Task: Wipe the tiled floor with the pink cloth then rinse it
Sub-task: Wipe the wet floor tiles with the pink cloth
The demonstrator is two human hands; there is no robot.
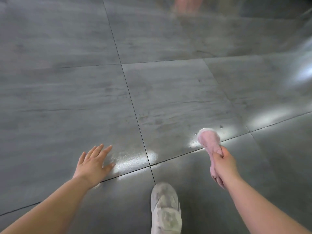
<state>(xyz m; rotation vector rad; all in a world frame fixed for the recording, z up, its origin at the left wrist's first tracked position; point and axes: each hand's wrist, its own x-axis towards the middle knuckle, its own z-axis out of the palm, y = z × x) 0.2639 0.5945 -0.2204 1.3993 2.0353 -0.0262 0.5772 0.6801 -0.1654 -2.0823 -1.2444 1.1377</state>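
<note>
head view looked down on the grey tiled floor point(168, 90), where the person's right hand point(222, 163) was closed around the bunched middle of the pink cloth point(209, 138), probably so one end could be dragged or dabbed over the tile. the cloth's free end flared out ahead of the fist, low over a glossy wet patch near a grout line; whether it touched the tile could not be told. its other end trailed back beside the wrist. it looked fluffy, pale pink and damp. the left hand point(94, 163) was open and empty, fingers spread just above the floor, likely for balance. a pale shoe point(164, 208) stood between the arms.
</note>
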